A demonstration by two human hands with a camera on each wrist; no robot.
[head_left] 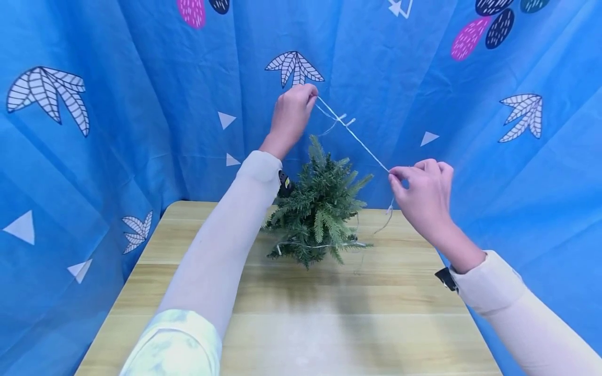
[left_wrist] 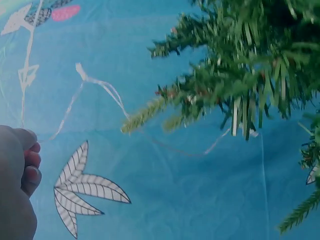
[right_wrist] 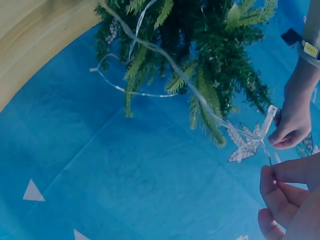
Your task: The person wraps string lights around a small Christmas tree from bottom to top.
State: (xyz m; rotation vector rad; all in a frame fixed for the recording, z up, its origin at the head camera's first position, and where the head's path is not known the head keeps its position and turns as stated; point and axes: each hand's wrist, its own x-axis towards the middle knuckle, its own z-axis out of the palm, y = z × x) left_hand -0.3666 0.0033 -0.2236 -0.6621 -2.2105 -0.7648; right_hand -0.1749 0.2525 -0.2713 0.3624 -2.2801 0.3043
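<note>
The string of lights [head_left: 345, 124] runs straight on a slant from the upper middle of the head view down to right of centre, with another stretch lying across the lower branches of the tree. It looks very light and limp, a thin clear wire that should bend freely and tangle easily, perhaps a little slick; the small clear bulb [right_wrist: 270, 117] at right in the right wrist view is probably its more fragile kind of part, so the bare wire between bulbs seems the better place to take hold. At upper middle, the left hand [head_left: 292, 112] has its grip pinching one end of the straight length; at right of centre, the right hand [head_left: 423, 193] pinches the other between thumb and forefinger, and a slack piece dangles below it. The small artificial tree [head_left: 324, 203] stands at the centre on the wooden table [head_left: 301, 324]; its branches hide the base, so I cannot tell whether a pot holds it. Blue patterned cloth [head_left: 376, 62] hangs behind, across the upper frame.
</note>
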